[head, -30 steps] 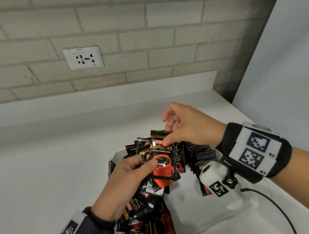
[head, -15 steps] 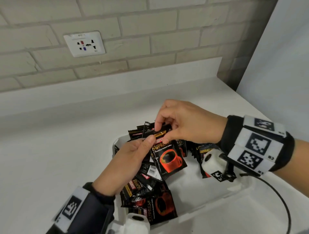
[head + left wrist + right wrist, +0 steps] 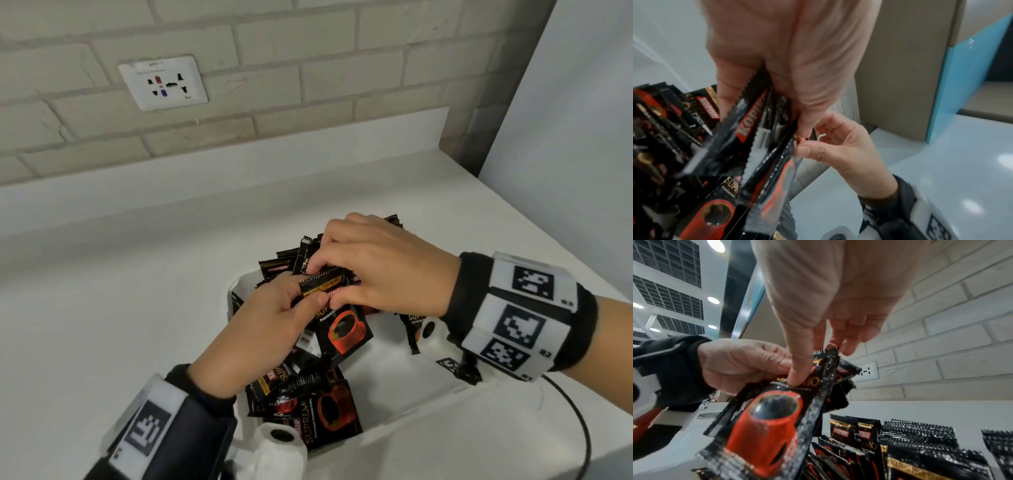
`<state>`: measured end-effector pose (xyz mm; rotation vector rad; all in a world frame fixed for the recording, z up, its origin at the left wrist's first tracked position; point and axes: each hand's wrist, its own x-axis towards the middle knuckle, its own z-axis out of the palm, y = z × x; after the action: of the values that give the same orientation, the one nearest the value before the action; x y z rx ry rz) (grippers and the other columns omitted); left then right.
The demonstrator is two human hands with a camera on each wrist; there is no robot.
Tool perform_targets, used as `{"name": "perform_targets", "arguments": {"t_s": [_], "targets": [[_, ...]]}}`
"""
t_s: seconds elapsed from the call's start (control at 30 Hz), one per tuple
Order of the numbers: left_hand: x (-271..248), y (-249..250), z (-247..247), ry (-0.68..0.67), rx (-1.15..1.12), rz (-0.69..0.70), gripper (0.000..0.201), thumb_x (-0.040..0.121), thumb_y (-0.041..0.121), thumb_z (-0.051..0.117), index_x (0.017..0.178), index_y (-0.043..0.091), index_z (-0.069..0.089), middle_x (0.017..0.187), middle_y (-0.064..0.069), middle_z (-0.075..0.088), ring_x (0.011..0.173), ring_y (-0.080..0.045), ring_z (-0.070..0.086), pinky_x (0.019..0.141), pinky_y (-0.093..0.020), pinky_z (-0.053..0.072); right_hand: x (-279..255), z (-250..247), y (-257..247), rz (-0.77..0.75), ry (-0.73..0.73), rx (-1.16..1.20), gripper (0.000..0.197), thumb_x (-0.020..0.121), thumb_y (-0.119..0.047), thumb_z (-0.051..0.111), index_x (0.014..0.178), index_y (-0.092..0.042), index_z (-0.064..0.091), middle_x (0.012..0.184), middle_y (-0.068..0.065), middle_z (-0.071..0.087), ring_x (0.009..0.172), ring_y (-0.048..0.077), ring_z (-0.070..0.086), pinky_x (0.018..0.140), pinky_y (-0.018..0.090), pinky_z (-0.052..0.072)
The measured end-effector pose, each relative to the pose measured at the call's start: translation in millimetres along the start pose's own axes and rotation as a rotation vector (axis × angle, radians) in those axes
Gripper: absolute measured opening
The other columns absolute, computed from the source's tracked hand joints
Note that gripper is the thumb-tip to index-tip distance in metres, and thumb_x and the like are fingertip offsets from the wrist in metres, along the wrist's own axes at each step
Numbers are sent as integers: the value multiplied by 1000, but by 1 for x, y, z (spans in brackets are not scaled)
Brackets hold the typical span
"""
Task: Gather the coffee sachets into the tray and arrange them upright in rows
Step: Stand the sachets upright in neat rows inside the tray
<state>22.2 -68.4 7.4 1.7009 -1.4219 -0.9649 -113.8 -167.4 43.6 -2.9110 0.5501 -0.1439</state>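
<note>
Black sachet (image 3: 337,320) pinched by both hands, left (image 3: 263,329) and right (image 3: 383,265).

The coffee sachets (image 3: 337,329) are glossy black with a red cup, gold lettering and a red-and-white brand label, their top edges saw-toothed; the tray (image 3: 394,442) under them is white, as is the table (image 3: 120,308). Both wrists wear black bands (image 3: 459,301) carrying white panels printed with black square-code patterns. The brick wall (image 3: 308,68) is pale beige with lighter joints, and its socket plate (image 3: 163,82) is white with black slots plus one red and one blue mark.
</note>
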Motion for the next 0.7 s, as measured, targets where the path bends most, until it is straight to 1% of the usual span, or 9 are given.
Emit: {"name": "perform_targets", "arguments": {"t_s": [0.07,0.1,0.17,0.23,0.27,0.37,0.5,0.6,0.7], "targets": [[-1,4,1,22,28,19,15,91,32,50,81,39,58,100,2,64,97,-10,59,83,-25,43,1,-3,-1,13,-26,-54,38,83,-42,61,118,-30,54,92,-13,40,90,3,29,82,23,25],[-2,6,1,29,26,25,14,89,33,51,81,41,59,100,5,63,97,-8,59,82,-23,42,2,-4,-1,20,-31,-60,31,83,-43,61,111,-30,55,84,-16,36,87,3,30,79,23,25],[-3,9,0,39,-8,29,7,83,39,54,83,44,59,99,8,62,92,-5,61,80,-21,43,4,-10,-1,48,-39,-25,17,81,-43,63,87,-33,50,75,-17,33,76,4,33,72,23,27],[-4,9,-2,63,-62,13,13,77,40,59,89,46,59,103,9,63,92,-4,63,84,-24,48,6,-14,1,100,-85,27,30,77,-41,68,69,-34,40,74,-16,39,72,3,39,65,24,34],[-3,8,-4,78,-92,1,18,78,34,62,94,43,61,104,8,65,90,-6,65,84,-27,50,7,-16,2,125,-115,45,34,76,-38,70,65,-33,38,72,-15,43,70,4,43,63,25,37],[-2,5,-14,142,-179,-39,26,84,14,63,105,30,64,94,5,72,78,-9,70,72,-25,57,9,-22,11,176,-169,83,32,75,-32,73,64,-30,43,64,-12,48,57,4,44,56,23,37],[-3,-3,-31,245,-291,-43,31,85,3,60,99,30,66,80,7,74,67,-9,70,55,-17,54,13,-18,28,241,-289,-2,30,76,-29,73,69,-28,44,67,-12,48,61,3,43,53,21,32],[-6,-8,-38,272,-339,-45,32,84,1,60,95,31,66,80,8,74,66,-9,70,55,-17,54,18,-2,31,238,-395,-94,33,80,-27,69,67,-27,39,68,-12,45,66,8,44,53,19,31],[-9,-12,-39,285,-349,-50,32,84,1,60,96,30,67,77,7,74,65,-9,70,55,-16,54,25,16,30,193,-437,-213,36,84,-21,63,65,-26,33,68,-11,39,68,13,44,51,20,31]]}}
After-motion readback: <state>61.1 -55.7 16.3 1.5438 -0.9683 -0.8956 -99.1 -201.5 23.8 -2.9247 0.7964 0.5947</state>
